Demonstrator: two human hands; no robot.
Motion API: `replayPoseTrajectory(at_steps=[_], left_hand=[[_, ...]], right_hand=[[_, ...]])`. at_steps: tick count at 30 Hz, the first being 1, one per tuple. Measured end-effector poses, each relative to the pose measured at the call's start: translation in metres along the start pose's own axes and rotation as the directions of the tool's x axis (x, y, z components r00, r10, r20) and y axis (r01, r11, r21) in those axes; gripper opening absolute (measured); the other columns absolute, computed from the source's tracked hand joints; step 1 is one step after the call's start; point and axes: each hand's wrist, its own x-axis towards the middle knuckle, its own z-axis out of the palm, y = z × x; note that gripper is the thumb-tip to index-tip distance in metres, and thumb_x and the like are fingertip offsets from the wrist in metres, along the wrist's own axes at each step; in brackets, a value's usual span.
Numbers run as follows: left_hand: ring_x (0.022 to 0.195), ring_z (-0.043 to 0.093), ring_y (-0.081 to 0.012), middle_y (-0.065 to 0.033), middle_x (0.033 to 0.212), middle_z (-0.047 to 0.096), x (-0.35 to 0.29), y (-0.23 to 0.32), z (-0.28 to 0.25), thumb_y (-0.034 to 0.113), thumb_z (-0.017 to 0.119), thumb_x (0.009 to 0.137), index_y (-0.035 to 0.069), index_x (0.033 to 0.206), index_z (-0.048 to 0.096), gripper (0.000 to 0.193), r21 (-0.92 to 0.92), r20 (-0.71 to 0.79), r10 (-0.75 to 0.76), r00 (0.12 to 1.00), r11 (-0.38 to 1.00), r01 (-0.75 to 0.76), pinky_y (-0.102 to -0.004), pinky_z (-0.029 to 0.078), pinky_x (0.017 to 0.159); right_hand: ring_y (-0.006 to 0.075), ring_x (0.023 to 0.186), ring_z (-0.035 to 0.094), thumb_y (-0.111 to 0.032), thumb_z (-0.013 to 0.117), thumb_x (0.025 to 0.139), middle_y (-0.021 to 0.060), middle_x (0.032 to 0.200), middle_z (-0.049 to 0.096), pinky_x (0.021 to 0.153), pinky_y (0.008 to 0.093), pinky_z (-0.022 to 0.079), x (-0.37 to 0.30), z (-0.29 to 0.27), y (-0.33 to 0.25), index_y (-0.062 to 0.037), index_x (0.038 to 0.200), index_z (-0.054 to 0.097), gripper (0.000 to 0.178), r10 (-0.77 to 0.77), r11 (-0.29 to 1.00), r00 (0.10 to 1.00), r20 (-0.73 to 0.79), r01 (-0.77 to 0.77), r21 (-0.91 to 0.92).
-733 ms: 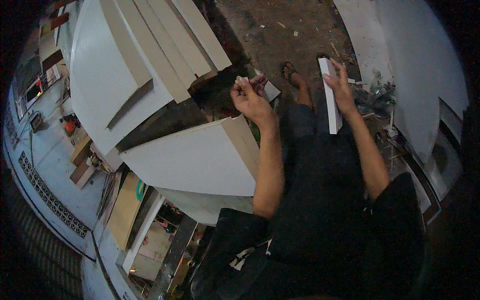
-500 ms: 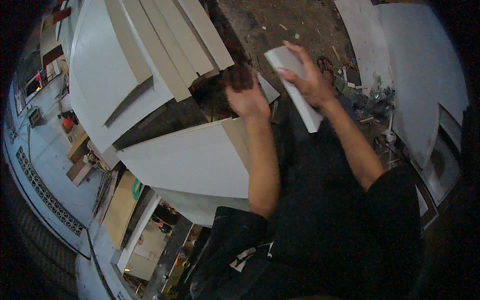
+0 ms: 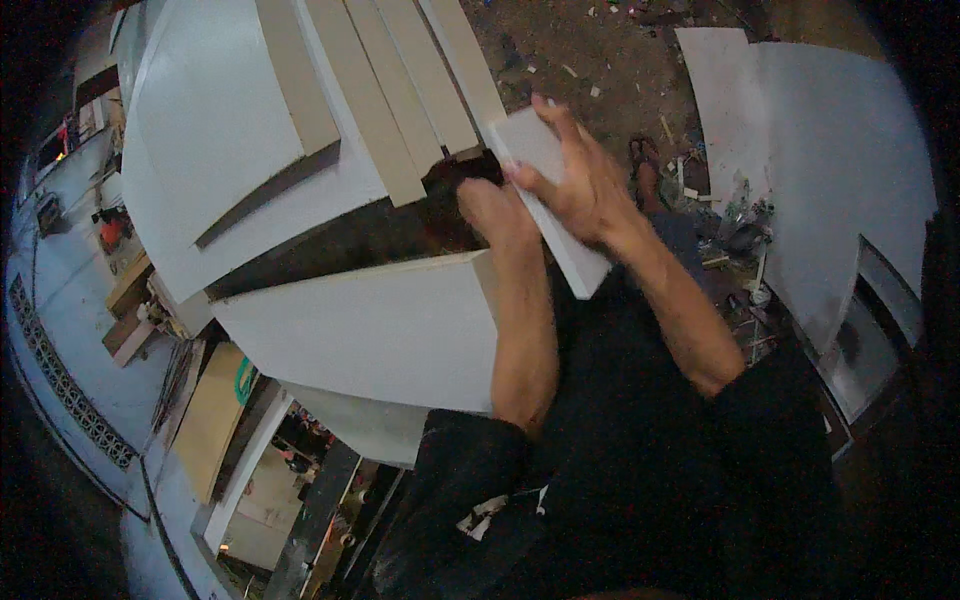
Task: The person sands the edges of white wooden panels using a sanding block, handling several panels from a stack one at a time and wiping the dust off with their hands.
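A short white board [image 3: 528,142] is tilted in front of me, and my right hand [image 3: 588,192] is closed round its right edge, thumb on the face. Its upper left corner is beside the end of a cream strip [image 3: 465,60]. Just left of the board, my left hand [image 3: 494,212] is curled with its fingers turned away. A dark reddish-brown patch [image 3: 462,168] shows at its fingertips, below the strip ends. Whether the fingers hold it is hard to see, as the area is dark and blurred.
More long cream strips [image 3: 360,90] lie on a large white panel [image 3: 220,130]. A white box-like panel [image 3: 360,320] stands nearer, across a dark gap. Scraps and clear plastic [image 3: 740,225] litter the floor at right, near large leaning sheets [image 3: 830,150]. A foot [image 3: 648,180] shows beyond my right hand.
My right hand has brought the white board left and slightly down, toward the strip ends. My left hand has gone from raised to curled beside it. The view has shifted a little.
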Motion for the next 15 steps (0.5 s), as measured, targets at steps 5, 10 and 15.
replayPoseTrajectory(at_steps=[5,10,15], left_hand=[[0.105,0.054,-0.0271,-0.012,0.114,0.053,0.001,0.002,0.017,0.023,0.037,0.094,-0.001,0.114,0.05,0.034,-0.401,-0.059,-0.144,0.988,0.91,0.108,-0.0429,0.049,0.091],[0.109,0.054,-0.0258,-0.0099,0.116,0.055,-0.004,0.007,0.0,0.024,0.038,0.095,0.001,0.116,0.052,0.034,-0.063,-0.025,-0.229,0.973,0.972,0.227,-0.0414,0.047,0.094],[0.112,0.054,-0.0255,-0.0117,0.121,0.056,0.0,-0.001,0.009,0.032,0.037,0.096,-0.001,0.124,0.049,0.045,-0.423,0.048,-0.151,0.987,0.892,0.157,-0.0399,0.044,0.1]], right_hand=[[0.044,0.125,0.047,-0.065,0.056,0.079,0.0276,0.139,0.045,0.104,0.0478,0.036,0.04,-0.015,-0.023,-0.0058,0.135,0.034,0.084,0.019,0.999,0.999,-0.036,-0.018,0.051],[0.0448,0.114,0.053,-0.066,0.06,0.078,0.0286,0.127,0.051,0.095,0.0507,0.044,-0.02,0.008,0.001,-0.0075,0.138,0.037,0.087,-0.019,0.999,0.999,-0.051,0.016,-0.045],[0.0434,0.123,0.049,-0.066,0.057,0.08,0.0285,0.133,0.048,0.103,0.0505,0.04,0.022,-0.006,-0.015,-0.0093,0.144,0.031,0.089,0.05,0.999,0.998,-0.033,-0.05,0.003]])
